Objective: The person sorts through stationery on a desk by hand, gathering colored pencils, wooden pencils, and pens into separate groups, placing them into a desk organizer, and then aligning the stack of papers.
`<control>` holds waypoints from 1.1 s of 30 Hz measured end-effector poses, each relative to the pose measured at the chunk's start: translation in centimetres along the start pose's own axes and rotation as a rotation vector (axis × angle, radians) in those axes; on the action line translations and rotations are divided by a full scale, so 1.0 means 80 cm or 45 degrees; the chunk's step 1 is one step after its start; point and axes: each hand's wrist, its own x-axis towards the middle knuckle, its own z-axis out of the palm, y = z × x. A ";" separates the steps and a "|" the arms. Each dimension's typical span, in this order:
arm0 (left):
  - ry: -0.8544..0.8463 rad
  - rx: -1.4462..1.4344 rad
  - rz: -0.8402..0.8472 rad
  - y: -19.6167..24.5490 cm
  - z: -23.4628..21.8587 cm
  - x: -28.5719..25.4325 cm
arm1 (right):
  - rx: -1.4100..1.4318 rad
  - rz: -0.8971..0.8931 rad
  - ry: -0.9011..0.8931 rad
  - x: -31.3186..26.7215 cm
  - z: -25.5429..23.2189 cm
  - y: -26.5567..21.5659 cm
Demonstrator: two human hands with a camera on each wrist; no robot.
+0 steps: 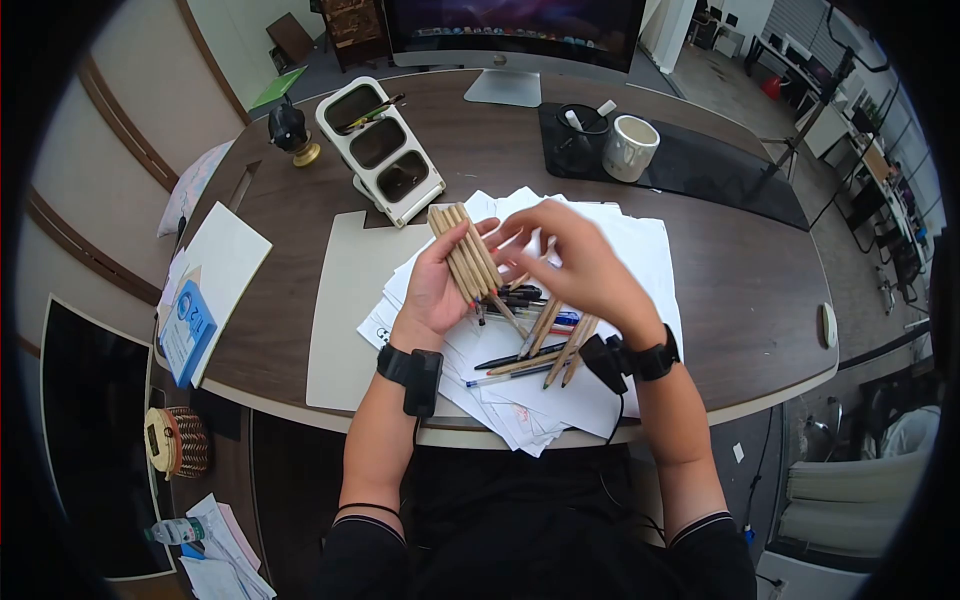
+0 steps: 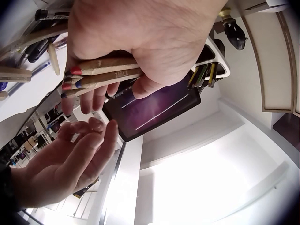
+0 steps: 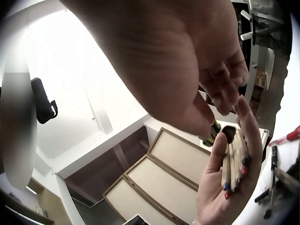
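Note:
My left hand grips a bundle of several wooden colored pencils, thumb across them; in the left wrist view their red and blue tips point away from the palm. My right hand hovers just right of the bundle, fingers relaxed and slightly bent, with nothing seen in it. Below both hands, loose pencils and pens lie on white papers. Behind the left hand a white three-compartment holder leans tilted, with a few pencils in its far compartment.
A mug and a black mesh cup with white sticks stand on a dark mat at the back right. A monitor rises behind the desk. A dark figurine is at the back left, a blue box at the left edge.

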 end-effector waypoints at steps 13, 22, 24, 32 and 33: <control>0.020 -0.019 0.045 0.003 -0.002 0.000 | -0.291 0.622 -0.109 -0.006 0.017 0.066; -0.012 -0.078 -0.009 0.000 -0.004 0.000 | 0.217 0.313 0.137 0.009 -0.004 -0.022; -0.094 -0.112 -0.017 0.000 -0.008 0.003 | 0.129 0.288 0.021 0.014 0.012 -0.029; 0.131 -0.066 0.044 -0.005 -0.003 0.004 | -0.103 0.140 -0.012 0.024 0.053 -0.024; 0.131 -0.067 0.039 -0.005 -0.003 0.004 | -0.111 0.129 0.000 0.025 0.054 -0.024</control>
